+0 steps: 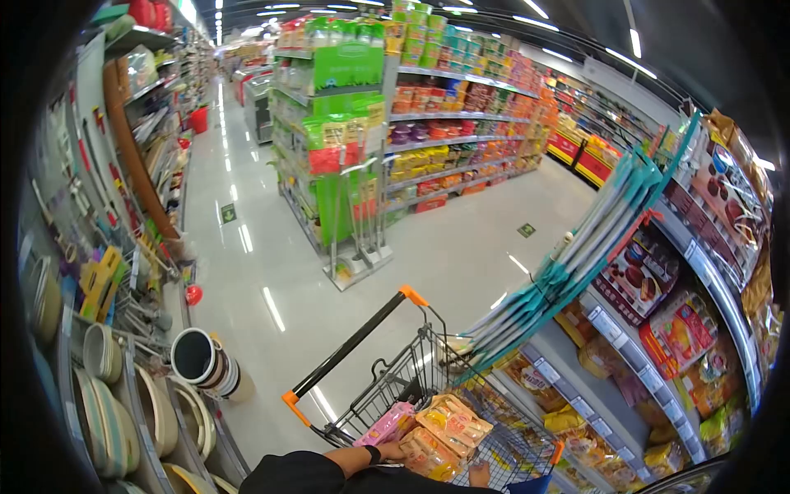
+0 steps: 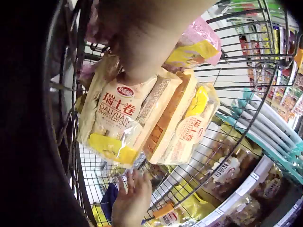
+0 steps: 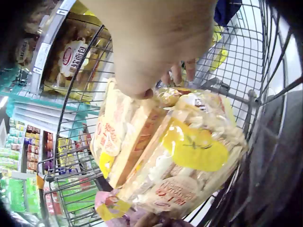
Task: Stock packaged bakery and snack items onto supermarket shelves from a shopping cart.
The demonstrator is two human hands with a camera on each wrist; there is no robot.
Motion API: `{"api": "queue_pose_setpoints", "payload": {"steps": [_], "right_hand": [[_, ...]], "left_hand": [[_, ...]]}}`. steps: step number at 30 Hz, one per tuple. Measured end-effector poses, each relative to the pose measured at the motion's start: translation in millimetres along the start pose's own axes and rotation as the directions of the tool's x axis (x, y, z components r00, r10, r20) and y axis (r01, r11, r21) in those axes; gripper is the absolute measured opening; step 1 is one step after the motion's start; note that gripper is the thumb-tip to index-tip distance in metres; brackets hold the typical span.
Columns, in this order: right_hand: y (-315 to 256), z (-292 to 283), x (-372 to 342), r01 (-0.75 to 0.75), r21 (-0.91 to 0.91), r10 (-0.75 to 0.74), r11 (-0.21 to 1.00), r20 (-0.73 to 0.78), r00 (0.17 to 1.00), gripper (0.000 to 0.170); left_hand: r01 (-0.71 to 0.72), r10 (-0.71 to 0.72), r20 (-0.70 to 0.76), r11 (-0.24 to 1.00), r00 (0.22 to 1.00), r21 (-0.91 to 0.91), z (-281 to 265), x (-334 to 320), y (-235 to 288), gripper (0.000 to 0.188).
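Observation:
Two clear-wrapped packs of Swiss rolls lean side by side in the shopping cart, a nearer pack (image 2: 116, 120) and a farther pack (image 2: 182, 125). My left hand (image 1: 390, 451), with a black band at its wrist, grips the nearer pack's edge; its thumb lies on the wrapper and its other fingers are largely hidden. Beside the packs is my right hand (image 1: 479, 474), its fingers apart and slightly bent in the left wrist view, holding nothing. In the right wrist view its thumb is close to the farther pack (image 3: 113, 132). A pink bag (image 1: 390, 423) lies by my left hand.
The black wire cart (image 1: 374, 393) has an orange-ended handle (image 1: 350, 347). Shelves of packaged bread (image 1: 638, 276) and bundled teal-and-white poles (image 1: 568, 255) stand to the right. Bins (image 1: 193, 356) and basins (image 1: 103, 420) line the left. Mops and a stocked shelf (image 1: 346, 140) are ahead.

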State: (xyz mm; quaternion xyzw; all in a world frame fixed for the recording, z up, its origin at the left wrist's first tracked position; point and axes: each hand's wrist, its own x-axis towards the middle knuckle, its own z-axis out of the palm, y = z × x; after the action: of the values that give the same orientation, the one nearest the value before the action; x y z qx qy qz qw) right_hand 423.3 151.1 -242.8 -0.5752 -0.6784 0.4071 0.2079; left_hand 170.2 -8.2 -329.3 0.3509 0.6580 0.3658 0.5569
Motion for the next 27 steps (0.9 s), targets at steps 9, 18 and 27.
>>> {"api": "queue_pose_setpoints", "payload": {"steps": [9, 18, 27], "right_hand": [[33.9, -6.8, -17.5, -0.142, -0.178, 0.204, 0.974, 0.402, 0.893, 0.031], [97.3, -33.1, -29.8, -0.237, 0.028, 0.155, 0.971, 0.679, 0.718, 0.028], [98.4, -69.0, -55.4, -0.570, 0.709, 0.418, 0.416, 0.407, 0.812, 0.028]], "left_hand": [[0.166, -0.148, -0.079, 0.933, 0.986, 0.319, -6.9, -21.1, 27.1, 0.045], [-0.002, -0.063, 0.108, 0.855, 0.992, 0.518, 7.8, 3.2, -29.2, 0.056], [-0.565, -0.009, 0.667, 0.524, 0.745, 0.638, 19.0, -21.0, 97.0, 0.031]]}}
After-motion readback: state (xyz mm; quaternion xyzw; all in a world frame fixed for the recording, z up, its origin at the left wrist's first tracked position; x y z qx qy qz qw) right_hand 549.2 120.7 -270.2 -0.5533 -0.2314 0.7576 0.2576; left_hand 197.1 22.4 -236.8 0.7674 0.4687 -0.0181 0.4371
